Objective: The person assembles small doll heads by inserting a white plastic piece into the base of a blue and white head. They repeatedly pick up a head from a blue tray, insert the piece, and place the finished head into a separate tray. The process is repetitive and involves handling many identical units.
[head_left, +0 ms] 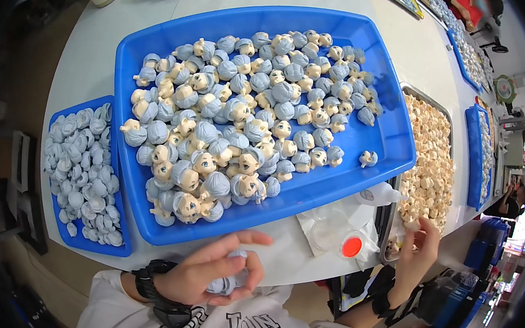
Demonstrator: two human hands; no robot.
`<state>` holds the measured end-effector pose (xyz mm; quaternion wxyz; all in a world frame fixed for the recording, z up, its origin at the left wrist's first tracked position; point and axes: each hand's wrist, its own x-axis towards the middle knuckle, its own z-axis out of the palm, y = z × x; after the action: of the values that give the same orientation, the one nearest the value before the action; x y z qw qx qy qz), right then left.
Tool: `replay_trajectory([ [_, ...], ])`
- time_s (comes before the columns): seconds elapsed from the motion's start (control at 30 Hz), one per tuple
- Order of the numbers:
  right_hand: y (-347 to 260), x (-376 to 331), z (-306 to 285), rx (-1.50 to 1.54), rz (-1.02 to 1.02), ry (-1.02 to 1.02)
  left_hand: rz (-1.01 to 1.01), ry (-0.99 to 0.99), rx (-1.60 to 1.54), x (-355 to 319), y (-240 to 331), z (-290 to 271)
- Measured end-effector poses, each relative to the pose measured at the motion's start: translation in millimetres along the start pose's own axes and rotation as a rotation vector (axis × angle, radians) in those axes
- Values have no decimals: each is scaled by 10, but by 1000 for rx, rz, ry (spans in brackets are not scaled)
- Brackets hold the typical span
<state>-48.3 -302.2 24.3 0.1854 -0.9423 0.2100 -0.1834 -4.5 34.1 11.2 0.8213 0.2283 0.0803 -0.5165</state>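
Your left hand (212, 275), low in the centre of the frame, is curled around a pale blue hair piece (227, 284), thumb and fingers closed on it. Your right hand (416, 252), at the lower right, pinches a small cream face piece (411, 224) at the near edge of the metal tray (388, 228). As I judge it, the 2 parts are to be joined: turn the hair shell so its hollow faces the face piece, line up the fringe side before you press, and squeeze evenly so the seam closes all round.

The big blue tray (396, 135) in the middle holds a heap of finished doll heads (241, 118), smooth moulded plastic, round, with matt blue hair and glossy beige faces; 1 head (368, 158) sits apart at the tray's right. The smaller blue tray (90, 244) at the left is full of loose hair shells (81, 170), cupped and ridged. The metal tray at the right is piled with bare cream faces (428, 157), small and knobbly. Between the trays, lower right of centre, lies a clear plastic bag (331, 229) with a round orange-red cap (351, 246) on it
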Motion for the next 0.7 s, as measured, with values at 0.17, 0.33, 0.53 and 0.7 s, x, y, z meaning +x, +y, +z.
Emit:
replay_trajectory([
  [0.17, -167, -180, -112, 458, 38, 194, 98, 57, -104, -16, -70, -31],
  [0.33, -245, -328, -198, 484, -32, 177, 208, 92, -6, -81, -100, -92],
  [0.53, -743, -732, -196, 1045, -275, -105, 250, 99, 92, -97, -131, -123],
  [0.7, -1309, -885, 401, 1266, 29, -1007, 262, 81, 48, -135, -132, -89],
])
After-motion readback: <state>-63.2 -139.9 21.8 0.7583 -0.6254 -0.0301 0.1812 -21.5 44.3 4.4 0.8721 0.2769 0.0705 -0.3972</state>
